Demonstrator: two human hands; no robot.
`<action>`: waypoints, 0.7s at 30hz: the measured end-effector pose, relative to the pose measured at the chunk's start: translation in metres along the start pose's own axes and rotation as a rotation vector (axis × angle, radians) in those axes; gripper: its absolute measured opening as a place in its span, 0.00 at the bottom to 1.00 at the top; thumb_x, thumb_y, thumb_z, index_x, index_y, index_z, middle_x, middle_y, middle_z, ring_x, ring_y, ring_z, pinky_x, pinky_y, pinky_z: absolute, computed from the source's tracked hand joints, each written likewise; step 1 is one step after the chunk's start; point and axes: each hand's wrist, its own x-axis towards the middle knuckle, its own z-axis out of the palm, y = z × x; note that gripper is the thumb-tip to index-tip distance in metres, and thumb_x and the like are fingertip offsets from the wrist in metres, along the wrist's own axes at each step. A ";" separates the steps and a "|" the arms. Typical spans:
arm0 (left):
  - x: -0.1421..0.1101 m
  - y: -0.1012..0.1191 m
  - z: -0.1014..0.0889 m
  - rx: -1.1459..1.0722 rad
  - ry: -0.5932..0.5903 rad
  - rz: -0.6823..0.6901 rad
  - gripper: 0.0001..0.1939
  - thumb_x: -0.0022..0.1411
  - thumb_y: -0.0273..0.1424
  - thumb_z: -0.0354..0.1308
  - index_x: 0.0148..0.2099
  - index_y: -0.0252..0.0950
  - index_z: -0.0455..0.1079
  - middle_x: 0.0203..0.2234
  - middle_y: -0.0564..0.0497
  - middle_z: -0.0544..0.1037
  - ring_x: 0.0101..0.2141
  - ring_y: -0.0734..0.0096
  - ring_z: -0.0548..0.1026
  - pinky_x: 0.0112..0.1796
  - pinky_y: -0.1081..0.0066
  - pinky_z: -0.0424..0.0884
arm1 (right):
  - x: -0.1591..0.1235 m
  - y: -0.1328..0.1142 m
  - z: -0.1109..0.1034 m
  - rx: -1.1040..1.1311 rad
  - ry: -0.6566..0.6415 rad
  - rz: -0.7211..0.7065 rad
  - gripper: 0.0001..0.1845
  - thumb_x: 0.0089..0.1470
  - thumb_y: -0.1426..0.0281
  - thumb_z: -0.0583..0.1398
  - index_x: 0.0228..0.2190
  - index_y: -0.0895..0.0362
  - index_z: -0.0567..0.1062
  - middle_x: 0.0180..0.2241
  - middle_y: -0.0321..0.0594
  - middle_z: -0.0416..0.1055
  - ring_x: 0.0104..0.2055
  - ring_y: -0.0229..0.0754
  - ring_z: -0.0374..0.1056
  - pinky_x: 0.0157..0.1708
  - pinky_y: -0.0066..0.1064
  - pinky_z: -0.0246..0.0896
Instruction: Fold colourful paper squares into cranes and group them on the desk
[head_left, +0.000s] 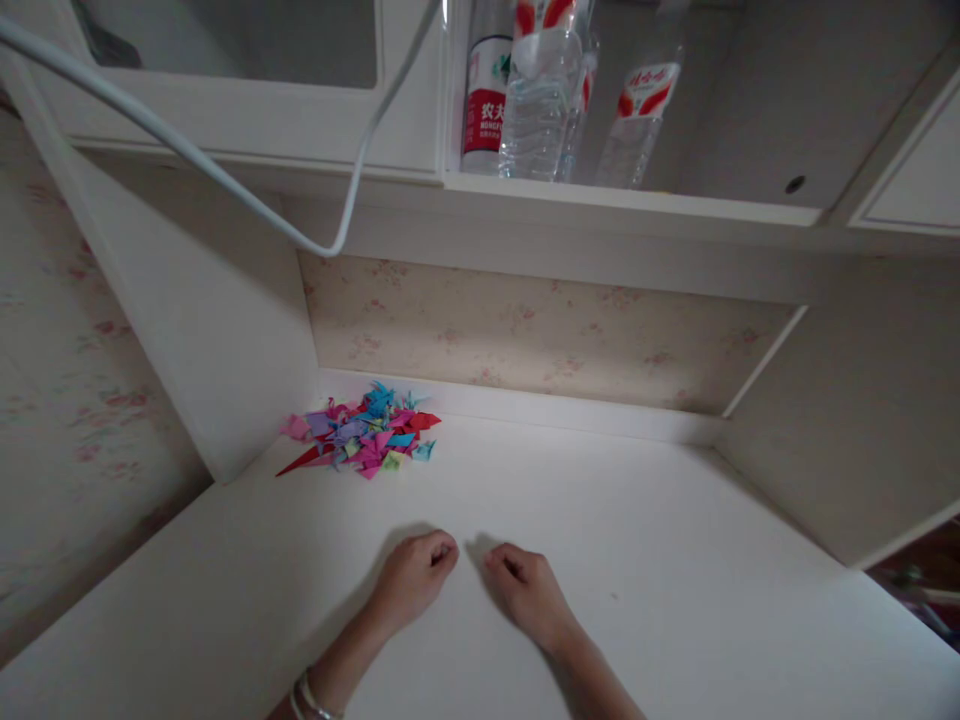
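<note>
My left hand [417, 572] rests on the white desk [480, 640] as a loose fist, with bracelets on its wrist. Facing it a short gap away, my right hand [527, 588] is also curled into a fist on the desk. Nothing shows in either hand. Beyond my left hand, toward the back left corner, lies a heap of folded paper cranes [367, 432] in pink, red, blue, purple and yellow-green. Neither hand touches the heap.
Above the desk, a shelf [637, 200] holds several clear plastic bottles [534, 115] and a red-labelled bottle [487, 105]. A white cable or thin arm [247, 195] hangs across the upper left. Side panels [862, 400] bound the desk, and a small speck [614, 596] lies right of my right hand.
</note>
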 end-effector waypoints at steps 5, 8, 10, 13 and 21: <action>-0.002 0.006 -0.002 0.103 -0.021 -0.016 0.12 0.62 0.33 0.49 0.33 0.40 0.74 0.23 0.56 0.77 0.25 0.75 0.73 0.28 0.77 0.59 | 0.000 0.000 0.001 -0.025 -0.005 -0.012 0.19 0.59 0.60 0.52 0.25 0.55 0.76 0.20 0.34 0.67 0.23 0.38 0.61 0.22 0.26 0.48; -0.002 0.010 -0.004 0.128 -0.038 -0.028 0.12 0.62 0.33 0.49 0.34 0.41 0.74 0.25 0.55 0.78 0.27 0.74 0.74 0.29 0.76 0.60 | -0.002 -0.003 0.000 -0.083 -0.015 -0.045 0.18 0.59 0.61 0.52 0.24 0.55 0.75 0.20 0.34 0.67 0.23 0.38 0.61 0.22 0.26 0.48; -0.002 0.012 -0.005 0.126 -0.041 -0.026 0.12 0.63 0.33 0.49 0.34 0.41 0.74 0.26 0.55 0.79 0.28 0.74 0.74 0.30 0.76 0.60 | -0.004 -0.005 -0.001 -0.112 -0.021 -0.062 0.18 0.59 0.61 0.52 0.24 0.54 0.75 0.20 0.34 0.67 0.23 0.38 0.61 0.23 0.26 0.49; -0.003 0.012 -0.005 0.147 -0.034 -0.013 0.12 0.63 0.32 0.49 0.34 0.41 0.74 0.25 0.55 0.79 0.27 0.74 0.74 0.29 0.76 0.59 | -0.004 -0.008 -0.002 -0.120 -0.028 -0.072 0.19 0.59 0.61 0.51 0.23 0.54 0.74 0.20 0.34 0.68 0.23 0.38 0.61 0.23 0.26 0.49; -0.004 0.009 -0.003 0.178 -0.013 0.044 0.11 0.63 0.32 0.49 0.33 0.41 0.72 0.23 0.57 0.77 0.25 0.76 0.72 0.27 0.76 0.57 | -0.005 -0.008 -0.002 -0.133 -0.021 -0.082 0.19 0.59 0.61 0.51 0.23 0.54 0.75 0.21 0.35 0.69 0.24 0.38 0.63 0.24 0.26 0.52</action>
